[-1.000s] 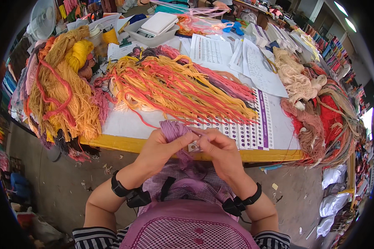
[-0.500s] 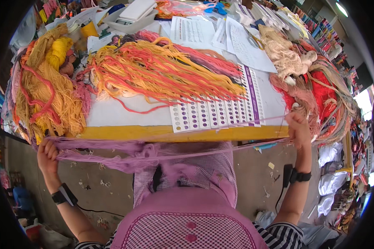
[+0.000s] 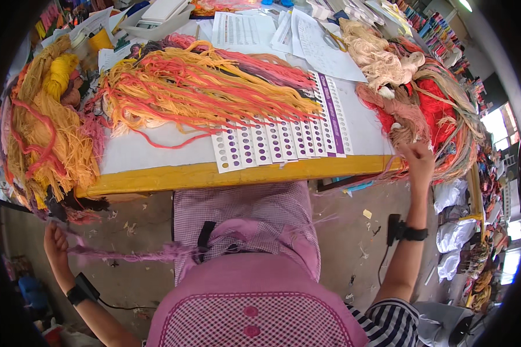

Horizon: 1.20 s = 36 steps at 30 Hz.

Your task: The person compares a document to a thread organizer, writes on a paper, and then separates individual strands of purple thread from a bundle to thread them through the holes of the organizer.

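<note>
Lilac yarn [image 3: 139, 254] is bunched in my left hand [image 3: 55, 242], which is closed around it at the lower left, below the table edge. From there the hank stretches slackly toward my lap, its loose ends blurred over the pink checked apron [image 3: 237, 196]. My right hand [image 3: 418, 163] is raised at the table's right front corner with its fingers pinched together. A thin, faint lilac strand shows beside those fingers, smeared by motion. Just beyond that hand hang dusty-pink and red skeins [image 3: 408, 115].
Orange, yellow and coral threads [image 3: 208, 87] lie across the table over purple-and-white punched cards [image 3: 255, 147]. Tan and yellow skeins [image 3: 46, 127] drape off the left end, cream yarn [image 3: 376, 55] at the right. Papers [image 3: 243, 29] and a grey tray [image 3: 156, 26] sit behind.
The lilac yarn stretched between both hands has dropped slack and now trails from my left hand. That hand has moved down; the right one is slightly higher in the picture.
</note>
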Motion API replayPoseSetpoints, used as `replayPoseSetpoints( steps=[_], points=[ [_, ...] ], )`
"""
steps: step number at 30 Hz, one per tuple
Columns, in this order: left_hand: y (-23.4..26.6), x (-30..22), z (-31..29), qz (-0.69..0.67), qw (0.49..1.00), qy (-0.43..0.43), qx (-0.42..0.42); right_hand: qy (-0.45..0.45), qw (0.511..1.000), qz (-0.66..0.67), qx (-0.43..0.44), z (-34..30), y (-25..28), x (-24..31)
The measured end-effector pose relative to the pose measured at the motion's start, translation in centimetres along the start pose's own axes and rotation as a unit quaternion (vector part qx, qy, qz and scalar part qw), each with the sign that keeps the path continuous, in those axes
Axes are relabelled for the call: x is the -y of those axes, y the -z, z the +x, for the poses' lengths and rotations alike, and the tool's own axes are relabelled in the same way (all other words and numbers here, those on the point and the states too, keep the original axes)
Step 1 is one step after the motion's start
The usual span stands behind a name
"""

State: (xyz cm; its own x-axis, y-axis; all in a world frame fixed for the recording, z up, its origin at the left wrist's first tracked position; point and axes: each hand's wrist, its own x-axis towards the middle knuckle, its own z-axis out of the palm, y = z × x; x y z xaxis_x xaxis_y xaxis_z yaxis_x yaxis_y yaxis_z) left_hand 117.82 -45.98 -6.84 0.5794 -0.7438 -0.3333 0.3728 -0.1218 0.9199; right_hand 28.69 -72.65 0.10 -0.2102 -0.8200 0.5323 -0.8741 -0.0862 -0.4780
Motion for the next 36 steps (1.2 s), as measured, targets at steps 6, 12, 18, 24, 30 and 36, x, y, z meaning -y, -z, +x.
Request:
replayPoseSetpoints(
  steps=[6,12,18,24,30,36],
  points=[
    [-18.8,0.2,-4.8,-0.092,0.97,-0.078,0.213,0.14,0.976,0.103,0.129,0.9,-1.1,12.3],
    [-40.3,4.1,-11.7,-0.05,0.818,-0.037,0.572,0.387,0.808,0.287,0.339,-6.8,-5.4,27.0],
    [-42.5,6.3,-11.4,0.217,0.757,0.146,0.599,0.29,0.839,0.183,0.422,-4.6,-3.5,25.2],
    [-36.6,5.9,-7.2,0.163,0.935,0.045,0.312,0.168,0.957,0.136,0.191,0.3,1.9,11.0],
    [-31.0,3.7,-5.5,0.239,0.942,-0.027,0.236,0.036,0.995,-0.078,0.043,-0.3,9.6,-4.0],
    [-34.5,1.6,-7.4,0.336,0.902,-0.116,0.247,-0.063,0.949,0.304,-0.052,-1.1,4.9,2.8]
  ],
)
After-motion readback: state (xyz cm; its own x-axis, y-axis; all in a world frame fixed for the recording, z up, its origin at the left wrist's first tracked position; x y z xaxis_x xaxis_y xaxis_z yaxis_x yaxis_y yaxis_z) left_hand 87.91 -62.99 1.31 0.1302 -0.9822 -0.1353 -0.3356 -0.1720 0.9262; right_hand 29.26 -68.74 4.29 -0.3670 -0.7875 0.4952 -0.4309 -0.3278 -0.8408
